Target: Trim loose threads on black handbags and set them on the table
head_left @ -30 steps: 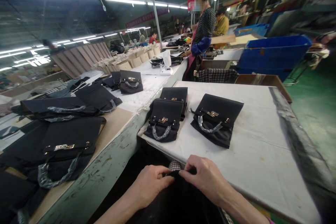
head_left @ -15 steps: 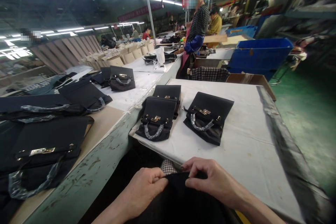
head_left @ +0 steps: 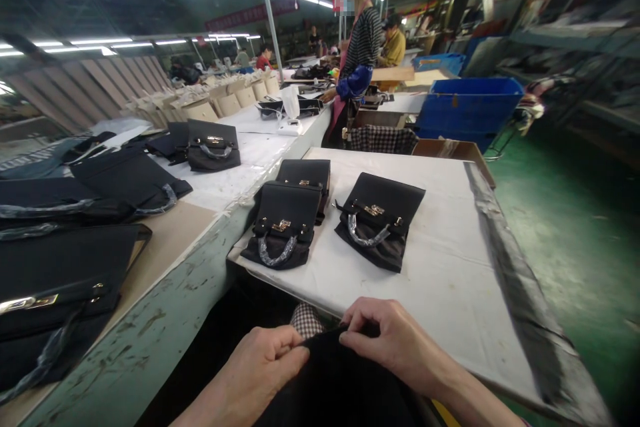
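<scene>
Low in the view, both hands pinch the upper edge of a piece of black fabric (head_left: 340,380), which hangs down in front of me. My left hand (head_left: 267,363) is closed on the edge at the left, thumb on top. A short way to the right, my right hand (head_left: 383,333) grips the same edge between thumb and curled fingers. What the fabric belongs to cannot be made out. Beyond the hands, black handbags lie on the white table: one handbag (head_left: 385,213) at the right, another handbag (head_left: 287,213) at the left, partly covering a third (head_left: 320,170).
A long workbench (head_left: 170,307) runs along the left with several black bags (head_left: 70,267) on it. A person in a striped top (head_left: 363,40) stands at the far bench. A blue bin (head_left: 465,107) and a cardboard box (head_left: 460,153) stand behind the white table (head_left: 450,293).
The view has swung slightly to the right, so the benches and bags sit further left. Both hands keep their pinch on the fabric, with little movement between them.
</scene>
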The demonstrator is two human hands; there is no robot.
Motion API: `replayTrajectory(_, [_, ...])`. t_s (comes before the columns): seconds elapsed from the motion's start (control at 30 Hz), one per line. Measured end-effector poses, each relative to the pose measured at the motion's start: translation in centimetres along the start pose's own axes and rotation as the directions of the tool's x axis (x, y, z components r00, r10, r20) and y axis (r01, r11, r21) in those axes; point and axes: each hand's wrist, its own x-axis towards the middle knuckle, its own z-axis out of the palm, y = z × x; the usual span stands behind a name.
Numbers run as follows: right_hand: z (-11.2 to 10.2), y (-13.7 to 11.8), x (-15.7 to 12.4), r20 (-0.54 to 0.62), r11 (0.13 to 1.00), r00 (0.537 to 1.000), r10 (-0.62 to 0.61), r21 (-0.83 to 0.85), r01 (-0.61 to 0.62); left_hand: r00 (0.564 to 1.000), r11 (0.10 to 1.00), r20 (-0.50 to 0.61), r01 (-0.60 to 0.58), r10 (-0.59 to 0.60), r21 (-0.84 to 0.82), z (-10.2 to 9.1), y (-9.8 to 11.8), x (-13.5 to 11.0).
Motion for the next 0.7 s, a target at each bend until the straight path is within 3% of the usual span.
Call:
replayTrajectory(0.3, [0.5,0.1,0.4,-0.044,0.997,0.997,0.063,-0.030,-0.064,1.000,1.000,0.017,0.011,-0.011,0.013,-0.2,0.1,0.1])
replayTrajectory(0.47, [0.5,0.5,0.7,-0.026,0.995,0.999,0.027,0.098,-0.025,0.990,0.987,-0.054,-0.121,0.128,0.107,-0.5,0.6,0.5])
replayTrajectory(0.6, [0.0,0.8,0.5,0.043,0.988,0.999,0.002,0.153,-0.009,0.990,0.988,0.026,-0.135,0.137,-0.078,-0.3,1.1,1.2])
replayTrajectory(0.7, [-0.8,0.6,-0.2,-0.006,1.000,1.000,-0.012,0.016,0.013,0.984,0.976,0.074,-0.146,0.160,-0.163,0.0,1.1,1.7])
